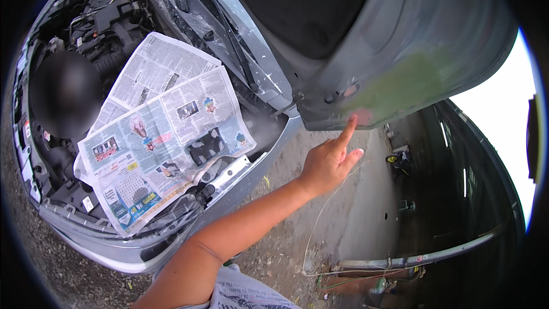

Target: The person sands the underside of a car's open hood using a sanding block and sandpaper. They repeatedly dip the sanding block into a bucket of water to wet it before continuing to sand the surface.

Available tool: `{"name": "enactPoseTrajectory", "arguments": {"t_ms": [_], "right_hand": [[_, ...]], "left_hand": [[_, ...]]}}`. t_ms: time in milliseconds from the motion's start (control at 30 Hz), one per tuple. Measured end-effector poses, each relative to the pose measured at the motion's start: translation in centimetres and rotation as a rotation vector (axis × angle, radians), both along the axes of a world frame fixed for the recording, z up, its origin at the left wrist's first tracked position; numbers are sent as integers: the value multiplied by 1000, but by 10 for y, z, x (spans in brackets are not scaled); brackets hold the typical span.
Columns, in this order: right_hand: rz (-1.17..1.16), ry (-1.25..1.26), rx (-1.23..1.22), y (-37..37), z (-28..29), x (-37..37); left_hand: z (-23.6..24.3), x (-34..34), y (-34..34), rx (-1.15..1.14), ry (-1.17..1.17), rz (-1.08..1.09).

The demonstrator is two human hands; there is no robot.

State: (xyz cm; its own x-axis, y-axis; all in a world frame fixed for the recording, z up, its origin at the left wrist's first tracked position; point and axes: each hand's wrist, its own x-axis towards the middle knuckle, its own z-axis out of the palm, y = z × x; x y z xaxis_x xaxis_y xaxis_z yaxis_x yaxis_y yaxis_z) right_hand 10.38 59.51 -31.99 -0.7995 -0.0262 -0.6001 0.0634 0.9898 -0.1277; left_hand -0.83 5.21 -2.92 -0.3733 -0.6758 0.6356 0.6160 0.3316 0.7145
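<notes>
My left hand (327, 167) reaches up and to the right with its index finger stretched out and its thumb apart. The other fingers are curled, and no object shows in the hand. The index fingertip meets the lower edge of a raised grey car hood (434, 28), beside a dull greenish patch (403, 83) on its surface. Whether the finger presses or only hovers there, I cannot tell. Left of my arm, overlapping newspaper sheets (177, 117) lie across the open engine bay (103, 20). My right hand is out of view.
Wiper arms (237, 51) run along the windshield base behind the newspaper. A light fender (266, 157) borders the engine bay. Right of my arm, a thin cable (320, 217) crosses the concrete floor near a long pale pipe (434, 256). Gravel (68, 252) lies by the front bumper.
</notes>
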Motion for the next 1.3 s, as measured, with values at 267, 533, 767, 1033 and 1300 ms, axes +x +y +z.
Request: {"name": "enactPoseTrajectory", "arguments": {"t_ms": [267, 533, 767, 1033, 1300], "right_hand": [[-48, -26, -18, 6, -6, 31], [-77, -57, -49, 46, -27, 24], [-8, -80, -71, 97, -61, -47], [124, 6, -92, 185, -161, -143], [174, -116, -314, 104, -252, -221]], "left_hand": [[-29, -14, 3, -31, -126, -18], [-13, 2, 19, 150, -186, -196], [58, 26, 35, 444, 190, -245], [-88, -37, 158, 372, -307, -142], [-513, 0, 329, 633, -1320, -468]]}}
